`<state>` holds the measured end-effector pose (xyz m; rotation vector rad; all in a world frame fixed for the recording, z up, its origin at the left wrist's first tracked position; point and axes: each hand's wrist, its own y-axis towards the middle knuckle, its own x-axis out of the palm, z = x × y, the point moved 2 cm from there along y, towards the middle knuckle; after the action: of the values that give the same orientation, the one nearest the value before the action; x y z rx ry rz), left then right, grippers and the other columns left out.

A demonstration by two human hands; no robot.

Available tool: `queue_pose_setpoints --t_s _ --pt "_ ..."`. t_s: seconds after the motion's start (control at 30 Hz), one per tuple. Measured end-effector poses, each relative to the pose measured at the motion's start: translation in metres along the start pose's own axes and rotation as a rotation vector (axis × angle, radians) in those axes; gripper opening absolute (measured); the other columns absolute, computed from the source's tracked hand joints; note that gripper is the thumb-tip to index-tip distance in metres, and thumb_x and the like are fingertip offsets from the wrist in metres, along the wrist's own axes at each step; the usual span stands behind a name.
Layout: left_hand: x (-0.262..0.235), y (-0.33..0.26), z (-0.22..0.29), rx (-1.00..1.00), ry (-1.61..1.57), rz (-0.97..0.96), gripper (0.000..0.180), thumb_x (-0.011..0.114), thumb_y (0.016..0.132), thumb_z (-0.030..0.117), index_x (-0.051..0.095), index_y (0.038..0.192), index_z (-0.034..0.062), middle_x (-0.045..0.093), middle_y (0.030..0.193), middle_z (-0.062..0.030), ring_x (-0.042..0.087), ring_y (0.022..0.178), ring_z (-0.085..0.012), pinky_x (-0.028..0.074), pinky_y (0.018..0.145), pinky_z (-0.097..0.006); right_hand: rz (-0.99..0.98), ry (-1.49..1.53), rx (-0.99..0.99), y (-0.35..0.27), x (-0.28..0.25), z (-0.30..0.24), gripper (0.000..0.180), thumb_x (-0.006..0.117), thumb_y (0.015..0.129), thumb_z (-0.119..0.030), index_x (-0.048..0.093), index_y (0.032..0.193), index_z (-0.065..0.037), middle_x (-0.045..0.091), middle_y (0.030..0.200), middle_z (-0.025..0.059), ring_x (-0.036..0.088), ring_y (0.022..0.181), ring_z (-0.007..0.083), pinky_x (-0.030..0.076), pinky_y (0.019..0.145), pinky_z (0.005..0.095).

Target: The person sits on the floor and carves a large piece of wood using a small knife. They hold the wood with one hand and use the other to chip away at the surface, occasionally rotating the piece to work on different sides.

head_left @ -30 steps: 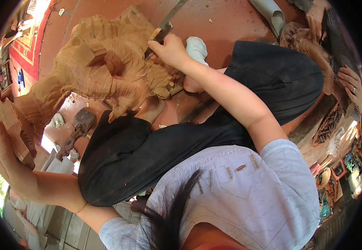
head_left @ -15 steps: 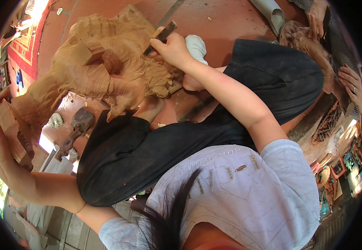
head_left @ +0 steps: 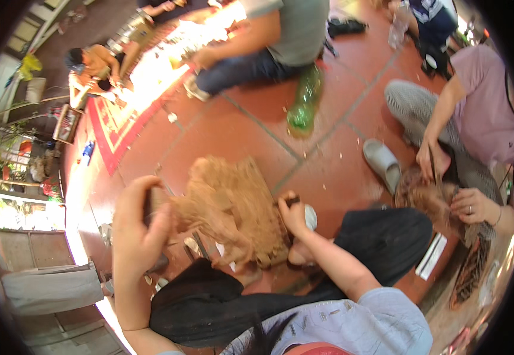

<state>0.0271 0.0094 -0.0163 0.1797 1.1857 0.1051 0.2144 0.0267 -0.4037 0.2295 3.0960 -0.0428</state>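
Left hand [head_left: 138, 228] clamped on left edge of wood carving [head_left: 233, 216]; right hand [head_left: 292, 214] closed around dark tool at carving's right edge. Best brace carving firm, short controlled cuts away from fingers.

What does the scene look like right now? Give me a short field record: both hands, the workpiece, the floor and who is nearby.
left hand: raised, gripping the left edge of the wooden carving
right hand: closed on a small dark tool at the carving's right edge
wooden carving: pale, rough-cut block, resting over the person's lap
floor: red tiles with scattered chips
nearby: green bottle lying on the tiles; grey sandal; another person's hands working a second darker carving on the right
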Motion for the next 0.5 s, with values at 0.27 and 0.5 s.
queue_pose_setpoints --t_s 0.27,0.5 --pt "-0.009 -0.007 -0.010 0.032 0.037 0.009 0.035 0.059 0.081 0.027 0.054 0.108 0.0042 0.059 0.091 -0.0156 0.055 0.085 -0.0331 0.042 0.079 -0.041 -0.222 -0.040 0.132 -0.015 0.015 -0.028 0.014 0.060 0.083 -0.014 0.054 0.083 -0.002 0.060 0.076 0.0169 0.061 0.071 0.0271 0.047 0.063 0.0378" --pt "-0.005 -0.007 -0.010 0.087 0.022 0.042 0.035 0.059 0.082 0.028 0.054 0.107 0.0039 0.059 0.088 -0.0160 0.055 0.085 -0.0336 0.042 0.080 -0.042 -0.238 -0.131 -0.038 -0.024 0.016 -0.019 0.012 0.058 0.080 -0.011 0.050 0.081 -0.001 0.055 0.070 0.0185 0.057 0.063 0.0309 0.045 0.058 0.0394"
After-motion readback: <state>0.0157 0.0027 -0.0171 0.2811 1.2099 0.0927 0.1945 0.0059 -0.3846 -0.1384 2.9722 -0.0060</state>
